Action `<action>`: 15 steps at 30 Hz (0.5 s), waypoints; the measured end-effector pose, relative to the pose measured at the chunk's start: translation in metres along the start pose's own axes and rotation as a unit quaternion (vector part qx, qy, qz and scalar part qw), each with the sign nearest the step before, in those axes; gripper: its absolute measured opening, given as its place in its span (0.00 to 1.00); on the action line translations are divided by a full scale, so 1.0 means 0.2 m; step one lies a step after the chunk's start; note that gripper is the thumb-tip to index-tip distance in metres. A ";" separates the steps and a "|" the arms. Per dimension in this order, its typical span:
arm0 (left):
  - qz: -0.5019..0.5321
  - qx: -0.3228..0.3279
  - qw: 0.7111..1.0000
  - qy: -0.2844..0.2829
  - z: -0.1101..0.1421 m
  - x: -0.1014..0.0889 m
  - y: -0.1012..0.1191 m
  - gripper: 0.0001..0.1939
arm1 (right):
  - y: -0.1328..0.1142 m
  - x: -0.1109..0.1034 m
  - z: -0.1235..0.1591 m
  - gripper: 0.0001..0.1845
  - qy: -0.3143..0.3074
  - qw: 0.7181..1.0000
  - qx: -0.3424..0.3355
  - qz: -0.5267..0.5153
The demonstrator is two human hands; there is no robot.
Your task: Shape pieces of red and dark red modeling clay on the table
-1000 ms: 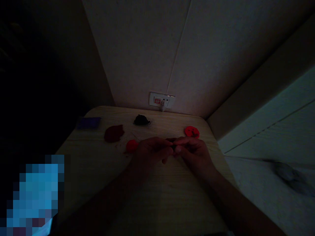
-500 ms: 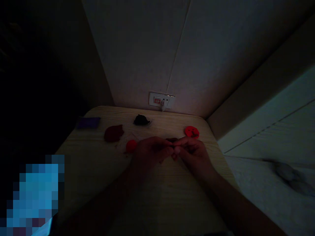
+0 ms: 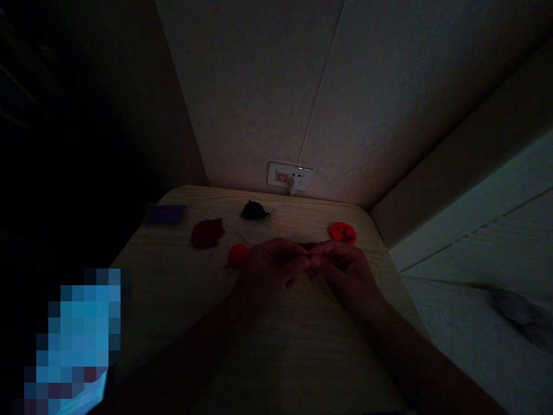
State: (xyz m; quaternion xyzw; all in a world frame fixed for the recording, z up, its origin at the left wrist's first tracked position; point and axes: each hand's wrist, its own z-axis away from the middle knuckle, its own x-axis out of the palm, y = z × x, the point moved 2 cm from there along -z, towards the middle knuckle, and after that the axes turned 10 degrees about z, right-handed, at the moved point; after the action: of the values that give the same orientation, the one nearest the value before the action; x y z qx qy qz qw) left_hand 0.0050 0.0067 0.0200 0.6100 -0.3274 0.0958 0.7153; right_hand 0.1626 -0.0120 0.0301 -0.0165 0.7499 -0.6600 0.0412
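Two bare hands above a wooden tabletop (image 3: pixel 285 351), in dim light. Clock positions are taken from the fingertips. The left hand (image 3: pixel 268 264) and right hand (image 3: pixel 347 268) have thumbs and fingers drawn together, tips meeting or nearly so; whether either grips anything cannot be told. A dark red piece (image 3: pixel 307 245) shows just beyond the fingertips at 12 o'clock, partly hidden. Red ball (image 3: pixel 237 255), 9 o'clock, beside the left hand; maroon lump (image 3: pixel 208 233), between 9 and 10; black lump (image 3: pixel 254 210), 10; red disc (image 3: pixel 343 233) with dark marks, 2.
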 end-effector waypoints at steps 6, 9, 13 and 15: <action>-0.009 -0.008 1.000 -0.011 0.00 0.00 -0.01 0.13 | 0.00 0.01 0.01 0.10 -0.038 0.998 0.026 -0.038; -0.003 -0.010 1.000 -0.008 0.01 -0.01 -0.01 0.13 | 0.00 0.02 0.01 0.10 -0.051 0.997 0.031 -0.043; 0.021 -0.026 0.999 -0.013 0.00 -0.01 -0.01 0.13 | 0.00 0.02 0.01 0.10 -0.060 0.996 0.041 -0.045; 0.026 -0.036 0.999 -0.017 0.00 -0.02 -0.01 0.14 | -0.01 0.02 0.01 0.10 -0.054 0.996 0.044 -0.051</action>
State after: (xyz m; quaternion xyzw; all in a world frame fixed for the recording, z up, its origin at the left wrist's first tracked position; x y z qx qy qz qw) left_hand 0.0035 0.0070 0.0161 0.5766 -0.3585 0.0920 0.7284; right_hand 0.1590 -0.0135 0.0313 -0.0885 0.7152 -0.6916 0.0491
